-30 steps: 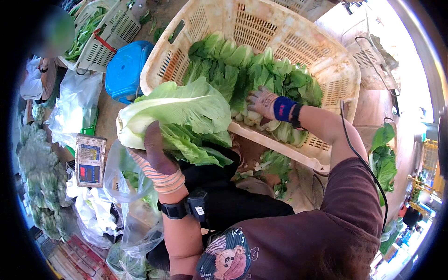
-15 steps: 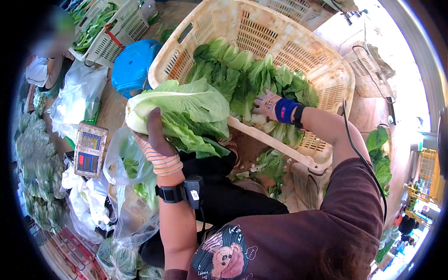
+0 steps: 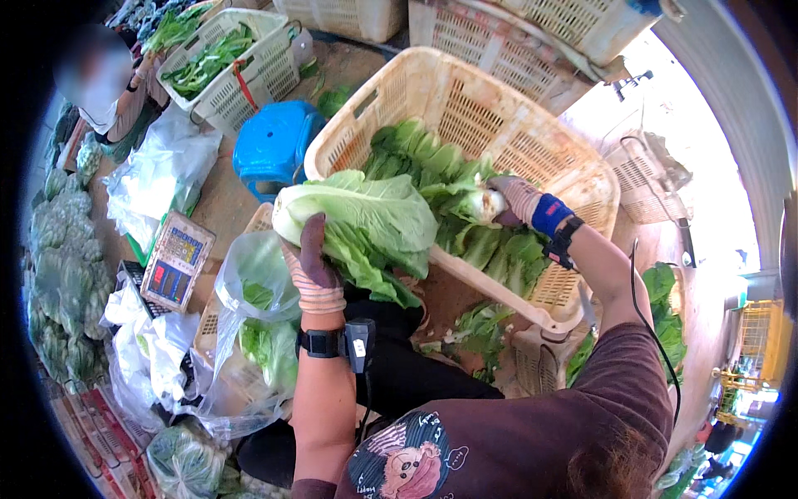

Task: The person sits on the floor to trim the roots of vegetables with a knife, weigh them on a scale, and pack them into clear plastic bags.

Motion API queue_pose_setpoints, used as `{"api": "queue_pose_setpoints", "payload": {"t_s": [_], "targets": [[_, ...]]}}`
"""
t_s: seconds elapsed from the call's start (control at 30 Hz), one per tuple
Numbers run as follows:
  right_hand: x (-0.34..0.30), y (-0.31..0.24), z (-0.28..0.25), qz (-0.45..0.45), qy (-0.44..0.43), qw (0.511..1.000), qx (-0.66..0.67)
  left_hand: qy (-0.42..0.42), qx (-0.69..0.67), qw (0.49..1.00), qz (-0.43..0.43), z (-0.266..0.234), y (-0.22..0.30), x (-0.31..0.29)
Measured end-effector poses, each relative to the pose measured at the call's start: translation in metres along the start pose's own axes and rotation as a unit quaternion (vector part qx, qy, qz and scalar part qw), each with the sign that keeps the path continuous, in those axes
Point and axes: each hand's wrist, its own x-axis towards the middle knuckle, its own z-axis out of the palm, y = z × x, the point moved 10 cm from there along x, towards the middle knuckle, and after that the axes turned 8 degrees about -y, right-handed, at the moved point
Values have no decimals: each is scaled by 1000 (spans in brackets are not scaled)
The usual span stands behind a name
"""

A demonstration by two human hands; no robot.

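Note:
My left hand (image 3: pixel 312 270), in a striped glove with dark fingertips, grips a large pale-green Chinese cabbage (image 3: pixel 366 208). Its white base points left and its leaves spread rightward, outside the crate's near side. Over the big cream plastic crate (image 3: pixel 490 116), my gloved right hand (image 3: pixel 519 200) closes round the base of a second Chinese cabbage (image 3: pixel 465 200). That one's cut white end faces my palm, and its leaves trail to the left. More cabbages (image 3: pixel 416 154) lie in a row inside the crate beneath it.
A clear plastic bag (image 3: pixel 258 291) with greens stands left of my left forearm. Beyond it are a scale display (image 3: pixel 177 260), a blue stool (image 3: pixel 277 143) and a white basket of greens (image 3: pixel 224 71). Loose leaves (image 3: pixel 478 328) litter the floor. Another person (image 3: pixel 104 96) sits at far left.
My right hand, earlier reaching down among the crate's cabbages, has lifted one by its base. My left hand keeps its cabbage. The whole view has shifted, with the crate lower and further right.

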Motion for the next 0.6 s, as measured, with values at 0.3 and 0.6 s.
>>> {"api": "queue_pose_setpoints", "payload": {"t_s": [0.3, 0.6], "targets": [[-125, -113, -110, -171, 240, 836, 463, -338, 238, 910, -26, 68, 61, -81], [-148, -326, -79, -247, 29, 630, 736, -433, 462, 739, 231, 142, 214, -165]]}}
